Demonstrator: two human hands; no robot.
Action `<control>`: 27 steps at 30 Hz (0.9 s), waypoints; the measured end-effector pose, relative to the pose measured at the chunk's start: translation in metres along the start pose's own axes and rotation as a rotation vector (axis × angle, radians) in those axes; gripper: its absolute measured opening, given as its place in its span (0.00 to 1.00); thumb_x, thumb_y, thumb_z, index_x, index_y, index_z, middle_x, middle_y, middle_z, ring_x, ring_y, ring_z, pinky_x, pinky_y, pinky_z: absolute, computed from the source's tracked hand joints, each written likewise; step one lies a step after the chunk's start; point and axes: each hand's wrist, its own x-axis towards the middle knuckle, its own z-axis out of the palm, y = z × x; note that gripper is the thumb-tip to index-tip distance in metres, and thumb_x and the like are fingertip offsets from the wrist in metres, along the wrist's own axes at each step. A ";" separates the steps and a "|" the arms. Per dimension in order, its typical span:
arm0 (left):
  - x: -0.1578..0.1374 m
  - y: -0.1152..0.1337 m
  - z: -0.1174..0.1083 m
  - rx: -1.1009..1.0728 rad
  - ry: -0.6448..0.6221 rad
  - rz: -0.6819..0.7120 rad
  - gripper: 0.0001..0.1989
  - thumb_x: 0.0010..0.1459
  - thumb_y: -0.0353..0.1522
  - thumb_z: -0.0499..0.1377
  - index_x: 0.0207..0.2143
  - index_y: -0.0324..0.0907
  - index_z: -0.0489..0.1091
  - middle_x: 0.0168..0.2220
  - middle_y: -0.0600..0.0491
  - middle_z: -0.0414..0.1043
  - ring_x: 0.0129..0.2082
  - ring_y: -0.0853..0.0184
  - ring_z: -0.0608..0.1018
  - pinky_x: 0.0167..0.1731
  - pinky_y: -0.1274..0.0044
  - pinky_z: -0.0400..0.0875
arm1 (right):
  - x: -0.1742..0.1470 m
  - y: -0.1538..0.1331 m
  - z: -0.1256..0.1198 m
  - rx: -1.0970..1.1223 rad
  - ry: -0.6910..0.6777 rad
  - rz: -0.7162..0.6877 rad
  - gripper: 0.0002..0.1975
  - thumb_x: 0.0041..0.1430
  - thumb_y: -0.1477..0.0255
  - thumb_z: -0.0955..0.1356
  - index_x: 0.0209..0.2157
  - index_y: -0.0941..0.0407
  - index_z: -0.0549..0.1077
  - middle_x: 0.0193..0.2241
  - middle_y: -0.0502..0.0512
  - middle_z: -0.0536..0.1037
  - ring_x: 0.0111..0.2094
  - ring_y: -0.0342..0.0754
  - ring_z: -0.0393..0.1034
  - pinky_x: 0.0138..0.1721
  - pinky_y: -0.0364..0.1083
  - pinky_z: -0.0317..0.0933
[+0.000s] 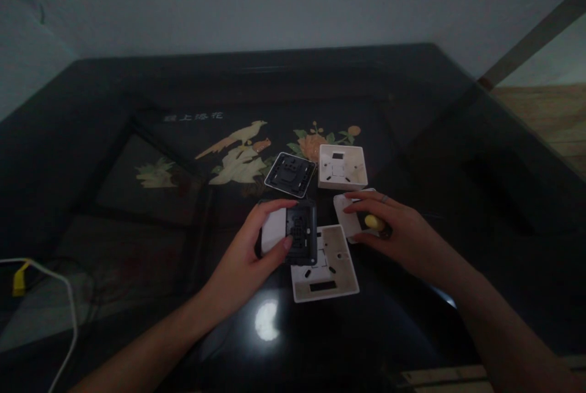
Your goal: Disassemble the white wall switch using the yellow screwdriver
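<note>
The dark glossy worktop (137, 295) carries everything, its inlaid bird and flowers showing behind the parts. A white back box (326, 268) lies open just before me. My left hand (256, 246) has a closed grip on the switch module (293, 233), thumb and fingers pinching its edges; I judge it best kept level over the box. My right hand (394, 228) closes around a yellow-handled tool (374, 222) resting on a white cover plate (348, 213). Behind lie a second module (290, 174) and another box (342, 166), crowding the space.
</note>
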 end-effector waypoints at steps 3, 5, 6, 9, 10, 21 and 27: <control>0.001 0.002 -0.003 0.038 -0.017 -0.004 0.17 0.60 0.34 0.58 0.52 0.48 0.67 0.49 0.51 0.71 0.47 0.59 0.74 0.48 0.67 0.69 | 0.001 -0.005 0.006 -0.041 -0.026 -0.001 0.17 0.54 0.78 0.71 0.46 0.54 0.74 0.55 0.60 0.76 0.53 0.57 0.75 0.53 0.61 0.70; 0.001 0.003 -0.006 0.065 -0.021 -0.010 0.16 0.61 0.34 0.58 0.51 0.48 0.68 0.48 0.51 0.71 0.46 0.58 0.74 0.47 0.67 0.69 | 0.002 -0.008 0.011 -0.072 -0.046 -0.007 0.18 0.54 0.79 0.72 0.47 0.54 0.74 0.55 0.60 0.76 0.51 0.58 0.76 0.50 0.61 0.72; 0.001 0.003 -0.007 0.077 -0.018 -0.009 0.16 0.61 0.34 0.58 0.51 0.48 0.68 0.48 0.51 0.71 0.46 0.58 0.74 0.47 0.67 0.69 | 0.003 -0.009 0.013 -0.087 -0.056 -0.012 0.18 0.54 0.79 0.72 0.47 0.54 0.74 0.55 0.60 0.76 0.50 0.58 0.77 0.49 0.61 0.72; 0.003 0.003 -0.011 0.110 0.003 0.000 0.15 0.60 0.34 0.58 0.51 0.48 0.68 0.48 0.51 0.72 0.48 0.58 0.74 0.50 0.66 0.68 | 0.003 -0.012 0.018 -0.119 -0.085 -0.030 0.19 0.54 0.79 0.72 0.48 0.54 0.73 0.56 0.61 0.76 0.51 0.58 0.76 0.49 0.60 0.73; 0.004 0.003 -0.012 0.116 0.008 0.001 0.15 0.60 0.34 0.58 0.51 0.47 0.69 0.48 0.51 0.72 0.48 0.58 0.74 0.50 0.66 0.68 | 0.003 -0.012 0.019 -0.127 -0.094 -0.032 0.19 0.54 0.79 0.72 0.49 0.55 0.73 0.56 0.61 0.75 0.51 0.57 0.76 0.49 0.60 0.73; 0.002 0.003 -0.013 0.089 0.033 0.034 0.16 0.62 0.34 0.57 0.53 0.49 0.67 0.47 0.52 0.69 0.45 0.60 0.73 0.47 0.67 0.66 | 0.001 -0.016 0.015 -0.131 0.044 -0.041 0.14 0.57 0.74 0.71 0.46 0.54 0.70 0.54 0.63 0.70 0.51 0.59 0.74 0.47 0.62 0.73; 0.000 0.004 -0.012 -0.051 -0.010 -0.026 0.18 0.61 0.37 0.59 0.54 0.52 0.67 0.47 0.51 0.69 0.46 0.59 0.73 0.47 0.66 0.67 | -0.005 -0.036 0.000 -0.218 0.182 -0.264 0.25 0.61 0.83 0.60 0.58 0.53 0.65 0.51 0.63 0.68 0.53 0.55 0.68 0.50 0.57 0.72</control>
